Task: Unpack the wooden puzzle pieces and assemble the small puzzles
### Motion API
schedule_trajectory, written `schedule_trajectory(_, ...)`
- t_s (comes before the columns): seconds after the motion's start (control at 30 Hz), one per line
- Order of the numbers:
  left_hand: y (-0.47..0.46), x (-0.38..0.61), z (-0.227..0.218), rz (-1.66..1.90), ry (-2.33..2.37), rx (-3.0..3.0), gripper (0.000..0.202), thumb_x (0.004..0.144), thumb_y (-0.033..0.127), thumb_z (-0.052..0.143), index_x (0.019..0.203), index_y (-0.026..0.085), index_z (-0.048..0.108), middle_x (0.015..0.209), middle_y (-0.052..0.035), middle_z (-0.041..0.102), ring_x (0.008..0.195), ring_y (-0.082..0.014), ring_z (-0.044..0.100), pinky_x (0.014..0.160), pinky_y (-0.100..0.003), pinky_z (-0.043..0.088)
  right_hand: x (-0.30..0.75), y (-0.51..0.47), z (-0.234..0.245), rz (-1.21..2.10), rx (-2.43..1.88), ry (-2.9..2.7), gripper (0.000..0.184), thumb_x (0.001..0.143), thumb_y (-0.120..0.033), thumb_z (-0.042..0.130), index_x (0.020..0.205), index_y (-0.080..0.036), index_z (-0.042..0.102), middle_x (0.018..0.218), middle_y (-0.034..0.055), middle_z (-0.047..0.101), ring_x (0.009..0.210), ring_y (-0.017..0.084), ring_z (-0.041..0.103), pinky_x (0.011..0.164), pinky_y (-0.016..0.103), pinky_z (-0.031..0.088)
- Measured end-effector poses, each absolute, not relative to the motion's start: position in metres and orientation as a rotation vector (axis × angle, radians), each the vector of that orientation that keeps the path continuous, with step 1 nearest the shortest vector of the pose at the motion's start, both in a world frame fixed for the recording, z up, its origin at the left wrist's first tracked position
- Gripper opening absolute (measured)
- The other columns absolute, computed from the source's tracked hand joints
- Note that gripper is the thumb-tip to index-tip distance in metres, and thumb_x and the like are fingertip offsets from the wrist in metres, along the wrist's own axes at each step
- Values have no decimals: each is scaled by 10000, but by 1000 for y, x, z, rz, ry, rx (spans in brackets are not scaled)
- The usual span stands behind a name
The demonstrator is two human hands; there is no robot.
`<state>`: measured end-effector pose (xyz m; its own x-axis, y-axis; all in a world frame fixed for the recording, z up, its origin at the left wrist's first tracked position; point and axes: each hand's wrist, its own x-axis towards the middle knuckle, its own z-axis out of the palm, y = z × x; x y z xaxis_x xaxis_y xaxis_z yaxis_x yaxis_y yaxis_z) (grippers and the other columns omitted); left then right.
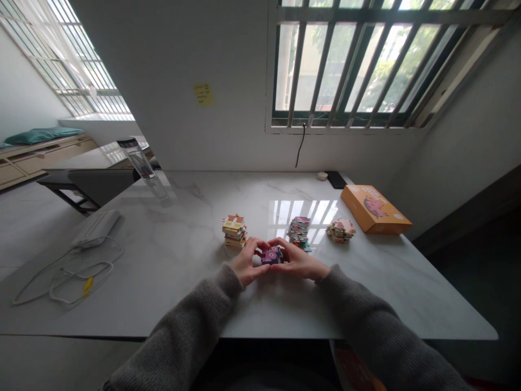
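Between my two hands is a small stack of purple puzzle pieces (271, 254), low over the white tabletop. My left hand (249, 262) curls round its left side, and my right hand (300, 262) closes on the right side. The thumbs almost meet at the front of the stack. Behind my left hand stands a stack of yellow and orange puzzle pieces (234, 231). A taller, leaning stack of pink and teal puzzle pieces (299, 230) rises just behind my right hand. Farther right lies a looser pile of pale pink puzzle pieces (341, 231).
An orange box (375, 208) sits at the right edge of the marble-patterned table (195, 304). Behind it are a black phone (336, 180) and a small white object (322, 176). On the left are a clear bottle (140, 160) and a white power strip (96, 228) with a coiled cable.
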<state>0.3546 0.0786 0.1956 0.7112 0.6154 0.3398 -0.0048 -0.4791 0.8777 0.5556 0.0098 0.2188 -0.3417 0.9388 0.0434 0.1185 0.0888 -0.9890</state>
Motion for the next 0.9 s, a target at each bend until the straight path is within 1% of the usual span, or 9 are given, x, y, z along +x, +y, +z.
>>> schedule_trajectory(0.1,82,354,192,774,468,1841,421,756,220,728,1117,183,515,1113,-80,497,1049,-233,552,912,-399,506,558,10,218,1374,-1081,-1559,534,784,-450,781,1168,-217,492,1018,22,612,895,155,603,777,277,491)
schedule_trajectory(0.2,85,351,192,783,482,1839,435,763,244,727,1140,181,521,1121,-84,504,1035,-228,552,892,-387,508,561,10,215,1355,-1107,-1572,465,804,-434,757,1121,-220,493,960,8,612,855,153,600,737,270,485)
schedule_trajectory(0.3,84,346,196,822,507,1931,420,772,249,720,1145,180,539,1103,-80,514,1006,-218,549,849,-363,517,563,8,212,1178,-1229,-1668,410,811,-373,742,1109,-216,509,909,0,604,786,148,573,686,268,470)
schedule_trajectory(0.4,81,340,199,826,506,2035,404,771,231,707,1141,175,553,1089,-80,526,986,-214,550,829,-350,524,564,5,211,933,-1338,-1807,377,821,-308,732,1134,-209,547,967,22,610,774,148,556,677,273,464)
schedule_trajectory(0.53,78,330,201,839,484,2139,516,793,225,668,1286,198,519,1125,-86,527,1002,-218,547,848,-356,523,564,0,213,780,-1320,-1912,345,860,-281,708,1173,-218,578,1091,51,619,892,175,593,789,309,495)
schedule_trajectory(0.6,78,324,201,807,481,2210,514,811,224,642,1312,211,527,1135,-86,517,1017,-222,540,870,-364,519,564,-2,215,729,-1322,-1949,344,875,-268,694,1198,-225,582,1124,61,623,972,197,604,865,340,500)
schedule_trajectory(0.73,81,308,197,760,571,2345,456,794,214,620,1248,193,581,1110,-87,496,1033,-236,545,938,-396,501,565,-5,218,616,-1397,-2016,363,880,-243,687,1233,-245,598,1175,75,625,1097,235,597,977,394,480)
schedule_trajectory(0.8,82,298,193,759,688,2418,454,750,184,610,1203,185,592,1104,-91,500,1044,-252,543,960,-418,487,565,-5,217,596,-1411,-2027,377,884,-239,679,1252,-258,599,1192,74,613,1091,226,609,985,384,484)
schedule_trajectory(0.9,86,282,186,713,920,2519,468,677,148,584,1143,185,598,1107,-97,526,1048,-281,528,951,-449,475,566,-5,217,594,-1418,-2035,391,881,-242,678,1263,-265,600,1198,72,592,1064,213,625,970,363,501)
